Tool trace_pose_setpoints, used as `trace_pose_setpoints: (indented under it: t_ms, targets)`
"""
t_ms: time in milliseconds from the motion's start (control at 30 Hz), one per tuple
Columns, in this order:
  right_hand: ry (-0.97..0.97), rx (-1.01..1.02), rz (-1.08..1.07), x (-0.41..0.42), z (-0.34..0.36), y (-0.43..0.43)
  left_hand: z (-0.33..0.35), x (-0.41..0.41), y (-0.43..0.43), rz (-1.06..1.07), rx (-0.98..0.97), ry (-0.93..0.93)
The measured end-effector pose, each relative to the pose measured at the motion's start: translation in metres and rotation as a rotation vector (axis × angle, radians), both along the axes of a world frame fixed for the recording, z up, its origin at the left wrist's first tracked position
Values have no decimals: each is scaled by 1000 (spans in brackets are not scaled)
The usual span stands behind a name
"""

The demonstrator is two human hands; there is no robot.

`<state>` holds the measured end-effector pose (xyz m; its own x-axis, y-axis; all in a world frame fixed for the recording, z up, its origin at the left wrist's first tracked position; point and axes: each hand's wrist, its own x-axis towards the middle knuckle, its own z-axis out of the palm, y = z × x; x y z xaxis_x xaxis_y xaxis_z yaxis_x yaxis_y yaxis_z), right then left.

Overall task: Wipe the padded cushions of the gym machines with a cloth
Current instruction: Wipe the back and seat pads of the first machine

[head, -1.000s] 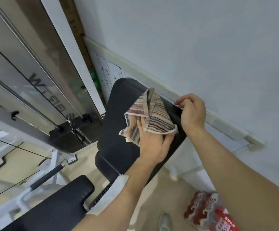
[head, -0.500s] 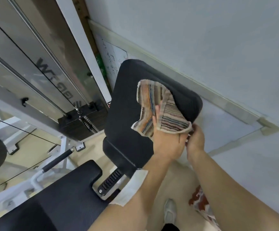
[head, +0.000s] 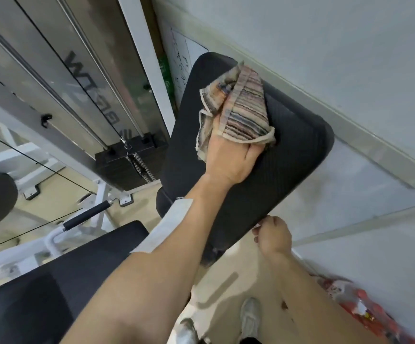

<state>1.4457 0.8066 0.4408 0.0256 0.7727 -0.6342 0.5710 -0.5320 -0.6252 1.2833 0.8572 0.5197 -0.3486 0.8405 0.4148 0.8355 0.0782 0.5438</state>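
Loosely draped, the cloth [head: 246,115] may slide off the left hand [head: 231,160], whose grip is hidden; the right hand [head: 273,235] clamps the back pad [head: 295,155] at five o'clock.

Both forearms are bare. The left forearm [head: 151,276] enters from 7 o'clock, the right forearm [head: 308,294] from 5 o'clock, with a small dark mark on its upper side. At 6 o'clock are two pale grey trainers: the right shoe [head: 251,316] mostly visible, the left shoe [head: 186,331] partly hidden behind the left arm. A dark trouser hem [head: 249,340] meets the right shoe.
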Motion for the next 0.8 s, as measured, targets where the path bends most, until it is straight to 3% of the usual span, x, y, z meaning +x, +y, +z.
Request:
trace_pose_setpoints:
  t_ms: [167, 300, 433, 500, 667, 800]
  targets:
    - [-40, 36, 154, 3, 12, -3, -24, -45, -8, 390, -151, -369]
    - [-37, 62, 178, 3, 6, -9, -81, -21, -52, 521, -376, -569]
    - [12, 35, 126, 1, -4, -18, -87, 68, -96, 426, -366, -642]
    - [6, 44, 139, 1, -7, -21, -85, 93, -110, 291, -308, -543]
    - [58, -16, 78, 2, -9, -21, -53, 34, -57, 138, -161, -467]
    - [81, -13, 30, 3, -11, -17, -27, -2, -29, 300, -24, -472]
